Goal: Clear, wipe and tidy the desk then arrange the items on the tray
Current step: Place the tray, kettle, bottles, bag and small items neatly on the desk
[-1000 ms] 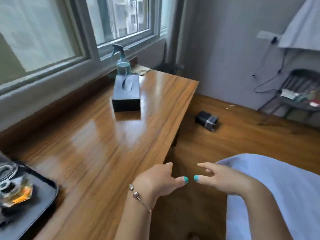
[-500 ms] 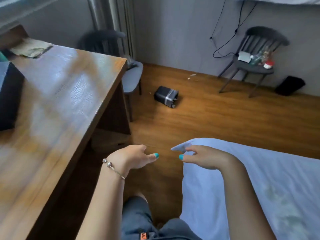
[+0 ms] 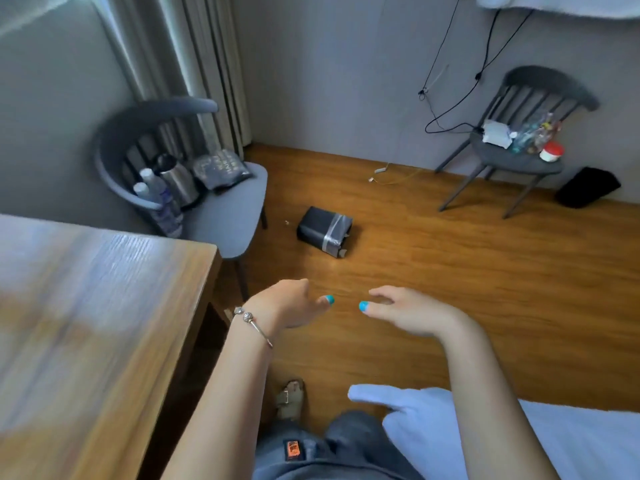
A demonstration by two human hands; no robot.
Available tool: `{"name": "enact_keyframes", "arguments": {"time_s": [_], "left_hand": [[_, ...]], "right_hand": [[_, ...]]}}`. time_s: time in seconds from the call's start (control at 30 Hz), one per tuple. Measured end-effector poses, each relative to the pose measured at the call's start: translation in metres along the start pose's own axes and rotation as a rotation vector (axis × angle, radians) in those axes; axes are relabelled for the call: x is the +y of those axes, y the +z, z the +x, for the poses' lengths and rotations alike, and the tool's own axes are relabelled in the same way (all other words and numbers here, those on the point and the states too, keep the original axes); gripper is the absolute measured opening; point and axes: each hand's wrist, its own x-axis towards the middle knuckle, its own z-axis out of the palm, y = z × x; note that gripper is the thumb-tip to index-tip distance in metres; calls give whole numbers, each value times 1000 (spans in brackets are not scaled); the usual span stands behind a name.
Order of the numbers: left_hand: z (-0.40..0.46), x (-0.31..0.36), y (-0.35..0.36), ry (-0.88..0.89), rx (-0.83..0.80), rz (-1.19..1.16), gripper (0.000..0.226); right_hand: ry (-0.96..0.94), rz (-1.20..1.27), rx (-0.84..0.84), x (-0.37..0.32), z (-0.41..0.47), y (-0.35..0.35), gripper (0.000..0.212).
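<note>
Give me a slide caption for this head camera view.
Both empty hands, left hand and right hand, hover beside the wooden desk, above the floor.

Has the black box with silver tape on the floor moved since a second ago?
No. The black box with silver tape lies at the same spot on the wooden floor; only the camera turned.

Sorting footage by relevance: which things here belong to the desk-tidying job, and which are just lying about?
Job: desk; kettle, bottles and packet on the near chair, probably cleared off it.
Lying about: taped black box, far chair, black bag, bedsheet.
</note>
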Motion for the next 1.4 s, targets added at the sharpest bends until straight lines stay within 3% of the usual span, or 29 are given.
{"name": "enact_keyframes", "arguments": {"time_s": [0.1, 0.4, 0.63, 0.83, 1.1, 1.27, 1.33, 1.4], "left_hand": [[46, -6, -41, -8, -26, -38, 71], [194, -19, -135, -131, -89, -70, 63], [323, -43, -219, -339, 52, -184, 63], [379, -74, -267, -474, 128, -457, 67], [449, -166, -304, -615, 154, -595, 66], [522, -232, -308, -499, 541, -803, 66], [550, -262, -306, -550, 666, -783, 81], [574, -294, -303, -672, 689, -720, 97]], "right_hand": [[4, 58, 20, -30, 50, -28, 64], [-50, -102, -172, -107, 231, -119, 66], [-163, -303, -306, -185, 405, -206, 68], [-245, -399, -371, -267, 513, -256, 62], [-249, -440, -507, -345, 617, -223, 57], [-150, -319, -539, -371, 685, -168, 63], [-129, -164, -526, -381, 714, -138, 77], [-116, 11, -497, -391, 742, -110, 90]]}}
